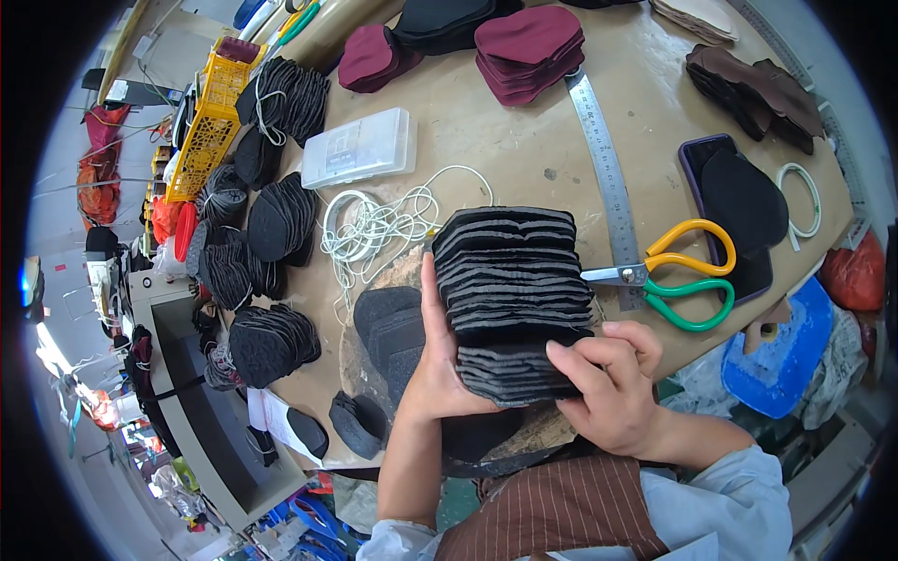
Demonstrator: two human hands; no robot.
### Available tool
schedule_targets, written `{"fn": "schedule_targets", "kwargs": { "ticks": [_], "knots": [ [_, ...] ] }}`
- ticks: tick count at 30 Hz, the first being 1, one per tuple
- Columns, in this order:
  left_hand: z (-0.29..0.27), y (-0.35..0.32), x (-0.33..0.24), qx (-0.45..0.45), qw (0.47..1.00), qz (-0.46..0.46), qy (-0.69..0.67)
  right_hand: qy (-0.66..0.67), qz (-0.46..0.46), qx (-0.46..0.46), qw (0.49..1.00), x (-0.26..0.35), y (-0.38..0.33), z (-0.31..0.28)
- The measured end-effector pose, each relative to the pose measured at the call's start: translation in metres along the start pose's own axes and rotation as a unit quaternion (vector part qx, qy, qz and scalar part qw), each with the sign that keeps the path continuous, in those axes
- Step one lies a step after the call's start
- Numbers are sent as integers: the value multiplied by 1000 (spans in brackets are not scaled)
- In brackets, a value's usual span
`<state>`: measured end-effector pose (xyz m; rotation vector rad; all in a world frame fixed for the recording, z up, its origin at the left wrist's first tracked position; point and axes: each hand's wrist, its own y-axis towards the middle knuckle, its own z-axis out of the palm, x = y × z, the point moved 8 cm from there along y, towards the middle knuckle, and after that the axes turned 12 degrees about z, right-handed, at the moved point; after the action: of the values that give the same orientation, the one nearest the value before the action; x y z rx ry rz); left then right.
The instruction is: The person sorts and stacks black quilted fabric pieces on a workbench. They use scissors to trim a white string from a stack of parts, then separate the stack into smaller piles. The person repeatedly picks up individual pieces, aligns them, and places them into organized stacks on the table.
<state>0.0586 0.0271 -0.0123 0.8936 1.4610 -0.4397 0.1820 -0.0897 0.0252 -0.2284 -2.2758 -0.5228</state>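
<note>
A thick stack of black cut fabric pieces [510, 280] with layered grey edges is held up in front of me. My left hand [432, 365] is closed around its left side and underside, with the thumb along the edge. At the lower right edge, my right hand [613, 383] pinches the layers nearest me, its fingers bent. A gap splits this near bundle from the rest of the stack. Beneath the stack, flat dark pieces [386, 323] lie on a round wooden block [552, 433]. Scissors [636, 275] with orange and green handles lie just right of the stack.
White cord [360, 234] lies tangled beside a clear plastic box [360, 150]. Several black bundles [281, 215] line the left side. Maroon stacks [528, 51] sit at the far edge. A steel ruler [603, 168] and a phone [690, 159] partly under black pieces lie right.
</note>
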Motion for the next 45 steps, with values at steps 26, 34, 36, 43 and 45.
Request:
{"fn": "schedule_targets", "kwargs": {
  "ticks": [26,34,36,43,45],
  "knots": [
    [-1,1,1,14,1000,-4,7,-8,49,-14,999,-1,12,5],
    [-2,-6,5,-16,998,-38,-41,79,33,157,984,1,33,-11],
    [-2,-2,2,-7,999,-6,-37,174,70,213,959,-11,52,-36],
    [-1,-6,10,-79,996,-47,-2,389,279,76,875,-116,151,-64],
    [-2,-9,12,-80,994,-36,65,240,275,100,926,-133,163,-44]
  ]
}}
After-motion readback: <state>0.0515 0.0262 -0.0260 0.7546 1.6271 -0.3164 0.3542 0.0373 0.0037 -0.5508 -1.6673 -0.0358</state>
